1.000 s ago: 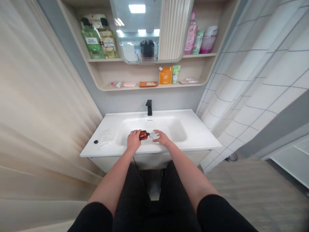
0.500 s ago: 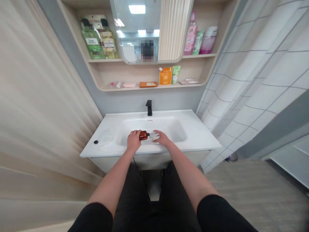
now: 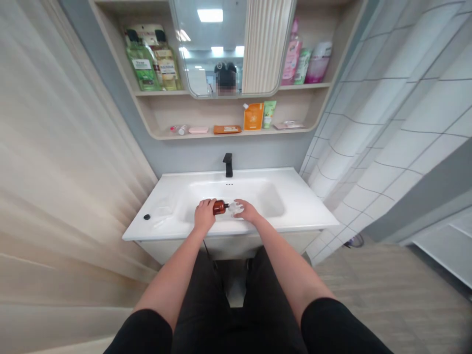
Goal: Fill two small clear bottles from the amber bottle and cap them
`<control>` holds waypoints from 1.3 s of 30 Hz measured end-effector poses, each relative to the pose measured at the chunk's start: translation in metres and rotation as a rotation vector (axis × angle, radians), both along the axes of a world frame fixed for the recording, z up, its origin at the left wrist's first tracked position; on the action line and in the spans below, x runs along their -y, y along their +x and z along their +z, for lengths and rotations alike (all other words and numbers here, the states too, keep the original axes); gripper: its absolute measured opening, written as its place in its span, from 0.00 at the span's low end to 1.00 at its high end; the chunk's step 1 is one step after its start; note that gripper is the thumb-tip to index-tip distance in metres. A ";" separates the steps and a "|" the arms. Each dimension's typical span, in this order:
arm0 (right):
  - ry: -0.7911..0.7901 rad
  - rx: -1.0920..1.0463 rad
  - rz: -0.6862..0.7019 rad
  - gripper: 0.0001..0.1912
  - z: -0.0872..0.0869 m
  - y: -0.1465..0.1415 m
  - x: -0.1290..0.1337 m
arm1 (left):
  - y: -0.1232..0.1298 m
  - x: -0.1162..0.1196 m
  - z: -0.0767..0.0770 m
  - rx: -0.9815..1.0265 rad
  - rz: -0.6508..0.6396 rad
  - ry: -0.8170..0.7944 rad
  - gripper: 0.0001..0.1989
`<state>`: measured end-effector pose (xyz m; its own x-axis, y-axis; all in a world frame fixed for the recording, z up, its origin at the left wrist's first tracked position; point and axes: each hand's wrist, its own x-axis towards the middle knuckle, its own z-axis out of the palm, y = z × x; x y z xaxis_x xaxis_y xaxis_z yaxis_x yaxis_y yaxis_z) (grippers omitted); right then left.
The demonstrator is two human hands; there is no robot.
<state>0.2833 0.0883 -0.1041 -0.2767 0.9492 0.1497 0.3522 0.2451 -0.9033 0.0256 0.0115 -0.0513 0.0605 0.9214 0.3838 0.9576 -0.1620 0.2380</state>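
Observation:
Over the front part of the white sink (image 3: 271,196), my left hand (image 3: 204,215) is closed around a brown bottle (image 3: 219,207). The bottle lies tipped on its side, its dark neck pointing right. Right at that neck is a small clear cup (image 3: 235,208), gripped by the fingers of my right hand (image 3: 247,211). The neck meets or nearly meets the cup's opening; I cannot tell whether they touch. Any liquid between them is too small to make out. On the counter to the left rests a small black cap (image 3: 146,217).
A black faucet (image 3: 228,164) stands behind the basin. Something clear (image 3: 162,209), hard to make out, lies on the left counter. Above, a shelf (image 3: 165,136) carries an orange pouch (image 3: 253,116) and a green tube (image 3: 269,114). Mouthwash-like bottles (image 3: 143,69) stand beside the mirror (image 3: 210,49).
Both hands, the bottle and the cup keep almost the same place. The view has shifted very slightly.

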 end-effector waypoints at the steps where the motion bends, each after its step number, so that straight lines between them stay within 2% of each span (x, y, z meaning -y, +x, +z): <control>1: 0.001 0.002 0.000 0.44 -0.001 0.000 0.000 | 0.000 0.000 0.000 -0.005 0.002 0.001 0.33; 10: 0.011 0.006 0.004 0.45 -0.008 0.001 -0.005 | 0.000 0.001 0.000 -0.030 0.008 0.019 0.32; 29: 0.040 0.026 0.001 0.44 -0.002 0.000 -0.003 | 0.001 0.000 -0.001 -0.066 0.020 0.039 0.32; 39: -0.003 -0.002 0.012 0.45 -0.009 0.001 -0.006 | 0.002 0.002 0.002 -0.070 0.011 0.049 0.31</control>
